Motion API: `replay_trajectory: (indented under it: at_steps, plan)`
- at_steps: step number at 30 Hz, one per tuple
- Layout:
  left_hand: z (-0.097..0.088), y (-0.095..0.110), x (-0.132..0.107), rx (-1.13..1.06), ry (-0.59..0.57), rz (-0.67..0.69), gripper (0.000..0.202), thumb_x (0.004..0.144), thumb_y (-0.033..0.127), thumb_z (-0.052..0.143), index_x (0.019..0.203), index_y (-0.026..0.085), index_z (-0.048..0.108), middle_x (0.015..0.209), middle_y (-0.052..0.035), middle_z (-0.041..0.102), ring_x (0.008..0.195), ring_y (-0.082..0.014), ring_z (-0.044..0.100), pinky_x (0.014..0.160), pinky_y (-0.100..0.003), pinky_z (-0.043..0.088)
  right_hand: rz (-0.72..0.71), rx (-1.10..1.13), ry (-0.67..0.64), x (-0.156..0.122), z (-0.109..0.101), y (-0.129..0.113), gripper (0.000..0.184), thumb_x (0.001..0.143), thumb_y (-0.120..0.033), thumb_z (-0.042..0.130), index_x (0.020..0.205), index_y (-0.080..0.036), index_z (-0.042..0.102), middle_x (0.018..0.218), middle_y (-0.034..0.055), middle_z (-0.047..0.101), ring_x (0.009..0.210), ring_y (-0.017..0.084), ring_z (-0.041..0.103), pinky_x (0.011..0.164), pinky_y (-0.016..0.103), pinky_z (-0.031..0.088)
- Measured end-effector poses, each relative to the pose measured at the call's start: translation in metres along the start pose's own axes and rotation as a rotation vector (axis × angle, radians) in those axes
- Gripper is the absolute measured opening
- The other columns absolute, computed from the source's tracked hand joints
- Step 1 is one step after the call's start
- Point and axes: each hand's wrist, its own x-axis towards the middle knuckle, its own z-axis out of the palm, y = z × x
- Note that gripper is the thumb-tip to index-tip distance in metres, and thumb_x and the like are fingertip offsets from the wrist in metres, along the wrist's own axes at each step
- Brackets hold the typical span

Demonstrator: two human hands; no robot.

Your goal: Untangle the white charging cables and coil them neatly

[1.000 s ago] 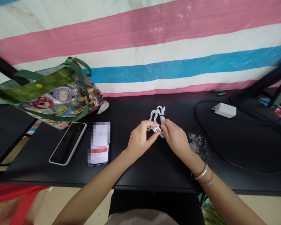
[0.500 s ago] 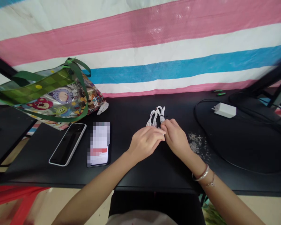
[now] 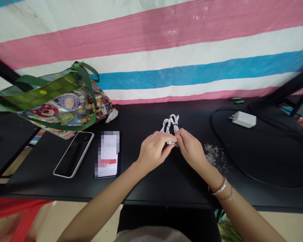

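Two white charging cables (image 3: 174,121), coiled and bound with dark ties, lie on the black table (image 3: 146,188) just beyond my fingertips. My left hand (image 3: 153,150) has its index finger and thumb curled around the near end of the bundle, where a bit of white cable shows between them. Pressed against those fingertips, my right hand (image 3: 191,148) is closed in a pinch at the same end. Its fingers cover most of what lies between the two hands, so the exact grip is partly hidden.
Left of my hands lie a lit phone (image 3: 108,154) and a dark-screened phone (image 3: 74,154), with a green-handled clear bag (image 3: 65,107) behind. To the right are scattered pale crumbs (image 3: 214,156), a black cable (image 3: 224,148) and a white plug adapter (image 3: 244,119).
My left hand has turned slightly, with its thumb now lower and apart from the index finger, showing white cable between. My right hand stays pinched in nearly the same place.
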Motion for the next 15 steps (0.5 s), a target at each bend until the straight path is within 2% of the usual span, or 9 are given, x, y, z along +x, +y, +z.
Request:
replay_trajectory:
  at_steps: [4,10,13,15]
  plan:
    - [-0.003,0.000,-0.001,0.007,-0.023,-0.033,0.006,0.092,0.023,0.052,0.098,0.022,0.054,0.088,-0.0008,0.073,0.078,-0.0147,0.069,0.070,-0.027,0.055,0.044,-0.013,-0.058,0.000,0.000,0.001,0.023,0.091,-0.027,0.031,0.071,-0.024,0.042,0.052,-0.0012,0.049,0.046,0.017,0.049,0.046,0.024,0.031]
    - [-0.007,0.001,0.003,0.036,-0.029,-0.003,0.006,0.092,0.024,0.051,0.094,0.022,0.056,0.085,-0.0002,0.073,0.074,-0.0139,0.068,0.065,-0.026,0.054,-0.029,0.051,-0.100,0.000,-0.001,0.003,0.023,0.091,-0.026,0.032,0.070,-0.024,0.042,0.057,-0.0006,0.053,0.049,0.016,0.052,0.050,0.023,0.036]
    - [-0.019,0.008,0.013,0.013,0.026,0.020,0.007,0.090,0.016,0.053,0.091,0.022,0.057,0.084,0.0000,0.072,0.074,-0.0137,0.066,0.067,-0.026,0.053,-0.095,0.061,-0.102,0.001,-0.001,0.003,0.025,0.093,-0.024,0.033,0.071,-0.023,0.044,0.060,0.0000,0.054,0.053,0.015,0.053,0.052,0.023,0.037]
    - [-0.034,0.017,0.019,-0.035,0.092,0.025,0.010,0.089,0.013,0.054,0.090,0.022,0.057,0.081,0.0009,0.071,0.073,-0.0126,0.065,0.069,-0.026,0.053,-0.132,0.052,-0.104,0.001,-0.001,0.002,0.026,0.094,-0.024,0.033,0.071,-0.023,0.046,0.061,0.0005,0.055,0.054,0.015,0.053,0.052,0.024,0.038]
